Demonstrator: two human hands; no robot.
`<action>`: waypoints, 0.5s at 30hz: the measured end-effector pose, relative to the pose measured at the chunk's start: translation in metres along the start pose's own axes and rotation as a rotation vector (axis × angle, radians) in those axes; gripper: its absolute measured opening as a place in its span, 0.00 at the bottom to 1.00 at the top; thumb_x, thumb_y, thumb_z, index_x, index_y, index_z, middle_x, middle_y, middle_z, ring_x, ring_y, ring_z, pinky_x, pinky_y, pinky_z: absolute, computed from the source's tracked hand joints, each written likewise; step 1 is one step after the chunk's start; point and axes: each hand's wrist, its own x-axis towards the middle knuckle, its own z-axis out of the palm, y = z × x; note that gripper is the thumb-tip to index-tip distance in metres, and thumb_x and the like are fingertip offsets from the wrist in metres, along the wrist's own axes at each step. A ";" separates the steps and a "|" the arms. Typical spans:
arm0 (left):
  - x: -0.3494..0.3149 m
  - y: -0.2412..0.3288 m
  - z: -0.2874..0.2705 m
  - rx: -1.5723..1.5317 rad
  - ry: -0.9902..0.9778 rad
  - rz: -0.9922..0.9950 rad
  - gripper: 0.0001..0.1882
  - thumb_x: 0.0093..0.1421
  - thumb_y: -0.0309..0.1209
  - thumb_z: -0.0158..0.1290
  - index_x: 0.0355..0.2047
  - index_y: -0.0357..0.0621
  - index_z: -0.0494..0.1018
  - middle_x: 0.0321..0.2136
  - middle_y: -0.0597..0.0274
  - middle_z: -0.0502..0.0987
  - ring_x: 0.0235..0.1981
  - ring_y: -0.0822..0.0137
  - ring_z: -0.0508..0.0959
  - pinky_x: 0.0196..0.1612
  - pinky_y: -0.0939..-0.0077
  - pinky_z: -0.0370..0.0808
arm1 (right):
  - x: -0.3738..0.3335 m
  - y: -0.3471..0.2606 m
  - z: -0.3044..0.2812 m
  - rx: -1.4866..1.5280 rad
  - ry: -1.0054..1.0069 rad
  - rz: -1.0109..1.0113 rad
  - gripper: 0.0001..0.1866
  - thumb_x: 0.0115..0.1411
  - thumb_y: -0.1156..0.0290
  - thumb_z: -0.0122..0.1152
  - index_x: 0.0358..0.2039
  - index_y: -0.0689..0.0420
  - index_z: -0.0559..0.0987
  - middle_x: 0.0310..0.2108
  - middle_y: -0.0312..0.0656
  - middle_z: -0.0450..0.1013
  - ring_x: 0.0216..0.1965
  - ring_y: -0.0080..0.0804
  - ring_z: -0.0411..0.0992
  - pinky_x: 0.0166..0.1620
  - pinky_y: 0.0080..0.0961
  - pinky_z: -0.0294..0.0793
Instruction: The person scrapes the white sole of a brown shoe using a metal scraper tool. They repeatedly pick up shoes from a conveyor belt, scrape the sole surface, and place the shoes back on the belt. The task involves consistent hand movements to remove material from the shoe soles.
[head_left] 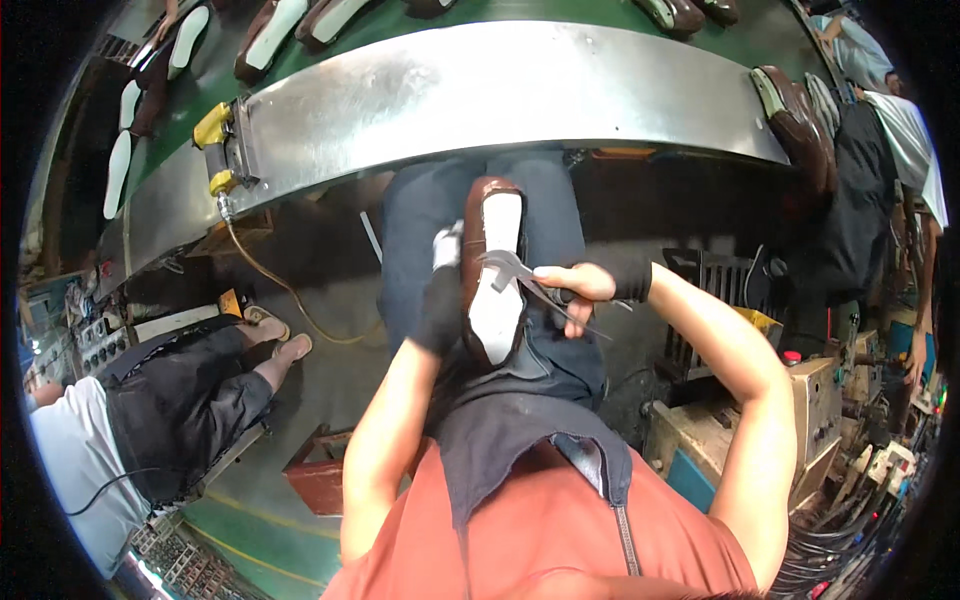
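A brown leather shoe upper lies on my lap, bottom up, with a white sole board showing and its toe toward the bench. My left hand, in a dark wrist sleeve with pale cloth about the fingers, is closed on the shoe's left side. In my right hand, also in a dark wrist sleeve, is a pair of grey metal pincers. Their curved head lies over the middle of the white board, and the handles run back under my fingers. I cannot tell whether the jaws touch the board.
A curved steel bench spans the front, bearing a yellow stapler-like air tool with a hose. Brown shoes sit at its right end, and more stand on the green conveyor. Co-workers are at left and right. A wooden box stands right.
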 end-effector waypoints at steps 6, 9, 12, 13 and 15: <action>0.017 0.013 0.031 1.066 0.316 0.241 0.21 0.61 0.35 0.48 0.50 0.35 0.61 0.39 0.37 0.74 0.43 0.39 0.75 0.43 0.56 0.72 | -0.062 -0.061 -0.026 -0.787 0.197 -0.226 0.26 0.67 0.51 0.45 0.35 0.66 0.77 0.27 0.57 0.75 0.23 0.48 0.75 0.30 0.38 0.74; 0.034 0.006 -0.008 1.284 0.225 0.329 0.20 0.62 0.35 0.47 0.50 0.35 0.60 0.37 0.38 0.75 0.42 0.39 0.75 0.42 0.58 0.72 | -0.069 -0.101 -0.007 -0.917 0.472 -0.458 0.20 0.65 0.57 0.51 0.31 0.63 0.76 0.26 0.57 0.73 0.24 0.54 0.72 0.30 0.39 0.71; 0.030 -0.005 -0.015 0.830 0.027 0.418 0.17 0.63 0.31 0.45 0.50 0.35 0.63 0.39 0.47 0.76 0.43 0.55 0.76 0.46 0.65 0.73 | -0.056 -0.092 0.025 -0.567 0.585 -0.864 0.14 0.63 0.62 0.54 0.33 0.61 0.76 0.28 0.54 0.72 0.28 0.54 0.70 0.32 0.37 0.70; 0.021 -0.001 -0.004 0.714 -0.024 0.401 0.20 0.63 0.32 0.46 0.53 0.35 0.61 0.42 0.48 0.74 0.45 0.56 0.75 0.48 0.66 0.72 | -0.033 -0.061 0.032 -0.412 0.537 -0.938 0.13 0.63 0.62 0.54 0.33 0.60 0.76 0.27 0.53 0.72 0.29 0.54 0.70 0.33 0.36 0.70; -0.012 0.000 0.015 0.785 0.012 0.472 0.24 0.64 0.33 0.46 0.57 0.35 0.58 0.49 0.50 0.71 0.50 0.59 0.72 0.53 0.67 0.70 | -0.014 -0.027 0.036 -0.359 0.462 -0.621 0.19 0.67 0.56 0.48 0.32 0.60 0.75 0.21 0.46 0.71 0.21 0.41 0.70 0.28 0.33 0.70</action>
